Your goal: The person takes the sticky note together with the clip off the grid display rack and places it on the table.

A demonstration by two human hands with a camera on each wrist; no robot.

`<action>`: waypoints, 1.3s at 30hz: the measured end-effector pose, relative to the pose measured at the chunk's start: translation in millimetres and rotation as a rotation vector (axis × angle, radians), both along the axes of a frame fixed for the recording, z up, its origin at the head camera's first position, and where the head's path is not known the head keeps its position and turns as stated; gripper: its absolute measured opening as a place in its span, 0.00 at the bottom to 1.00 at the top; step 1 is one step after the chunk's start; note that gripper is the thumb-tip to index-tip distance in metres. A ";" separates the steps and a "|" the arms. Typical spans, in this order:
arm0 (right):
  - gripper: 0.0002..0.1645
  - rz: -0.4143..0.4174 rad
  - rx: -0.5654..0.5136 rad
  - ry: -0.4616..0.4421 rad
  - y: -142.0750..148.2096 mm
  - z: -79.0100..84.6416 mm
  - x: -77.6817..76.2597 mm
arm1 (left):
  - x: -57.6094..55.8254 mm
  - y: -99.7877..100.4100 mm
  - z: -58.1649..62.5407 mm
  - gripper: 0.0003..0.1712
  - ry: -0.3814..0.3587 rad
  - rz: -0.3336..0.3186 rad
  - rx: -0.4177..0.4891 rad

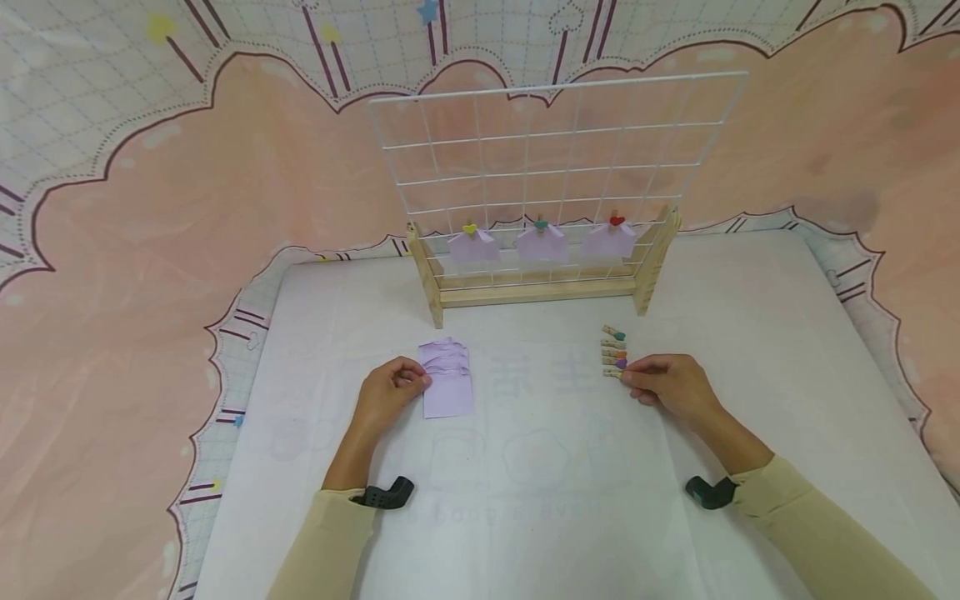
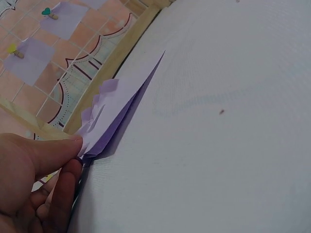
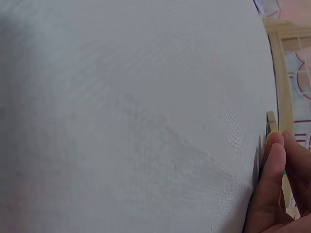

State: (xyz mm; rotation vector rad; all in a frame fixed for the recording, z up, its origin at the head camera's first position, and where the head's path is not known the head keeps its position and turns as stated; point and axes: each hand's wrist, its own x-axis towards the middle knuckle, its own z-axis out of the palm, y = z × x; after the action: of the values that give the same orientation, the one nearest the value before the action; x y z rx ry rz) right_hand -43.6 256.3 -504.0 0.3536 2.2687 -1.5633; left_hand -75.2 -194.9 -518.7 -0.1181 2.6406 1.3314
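Observation:
My left hand [image 1: 388, 393] pinches the left edge of a light purple paper slip [image 1: 448, 398] between thumb and fingers. More slips with ruffled ends are layered at its far end. In the left wrist view the pinched paper [image 2: 116, 114] rises at a slant from the table, its underside in shadow. At the near end of a column of small wooden clothespins [image 1: 613, 353], my right hand [image 1: 670, 383] pinches one clothespin [image 3: 271, 120] by its decorated end. The other clothespins, with green, orange and purple ornaments, lie just beyond those fingertips.
A white wire grid [image 1: 551, 150] in a wooden stand [image 1: 536, 292] rises at the table's back. Three purple slips [image 1: 542, 246] hang on it from clothespins with yellow, green and red hearts. White cloth [image 1: 540, 517] covers the table; a patterned peach curtain [image 1: 135, 350] surrounds it.

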 end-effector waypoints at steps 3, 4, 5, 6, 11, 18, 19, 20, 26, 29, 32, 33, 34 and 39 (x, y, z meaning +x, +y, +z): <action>0.23 -0.005 0.004 -0.001 -0.1 -0.8 -0.4 | 0.1 0.1 0.0 0.09 0.003 0.000 0.000; 0.23 -0.006 0.006 -0.003 0.0 -1.2 -0.5 | 0.2 0.1 0.2 0.09 0.003 0.000 0.002; 0.23 -0.008 0.008 -0.004 0.1 -1.5 -0.7 | 0.4 0.2 0.2 0.09 0.003 -0.001 0.006; 0.24 -0.008 0.009 -0.005 0.2 -1.9 -0.8 | 0.5 0.1 0.3 0.09 0.003 0.000 0.009; 0.24 -0.009 0.010 -0.006 0.3 -2.2 -0.9 | 0.7 -0.7 -1.0 0.10 -0.002 0.002 0.018; 0.25 -0.014 -0.001 -0.015 1.0 -2.8 -0.5 | 1.1 -0.4 -1.8 0.10 -0.011 0.002 0.008; 0.25 -0.013 -0.003 -0.016 1.2 -2.9 -0.3 | 1.1 -0.2 -1.9 0.09 -0.013 0.004 0.010; 0.25 -0.014 -0.006 -0.018 1.3 -2.8 -0.2 | 1.1 -0.1 -1.5 0.10 -0.012 0.002 0.011; 0.26 -0.022 -0.043 -0.033 2.9 -2.4 -0.3 | 0.4 -1.3 -1.1 0.10 -0.004 -0.004 0.021; 0.26 -0.028 -0.073 -0.044 4.1 -2.8 -1.1 | 0.6 -1.8 -0.8 0.10 -0.007 -0.003 0.026; 0.26 -0.034 -0.095 -0.056 5.2 -3.8 -2.1 | 0.9 -2.1 -0.9 0.11 -0.010 -0.001 0.030; 0.26 -0.034 -0.100 -0.060 5.5 -4.0 -2.5 | 0.9 -2.4 -1.4 0.11 -0.011 -0.001 0.032; 0.26 -0.034 -0.104 -0.062 5.8 -4.3 -2.8 | 0.9 -2.7 -1.9 0.11 -0.010 -0.001 0.034; 0.26 -0.043 -0.135 -0.066 7.0 -4.5 -3.8 | 0.4 -3.4 -3.0 0.11 -0.011 -0.005 0.031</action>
State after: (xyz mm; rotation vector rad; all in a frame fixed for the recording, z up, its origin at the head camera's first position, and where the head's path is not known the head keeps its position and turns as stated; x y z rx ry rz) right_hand -47.4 263.3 -508.5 0.4127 2.1063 -1.6903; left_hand -74.8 -198.2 -521.7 -0.1144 2.6091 1.3654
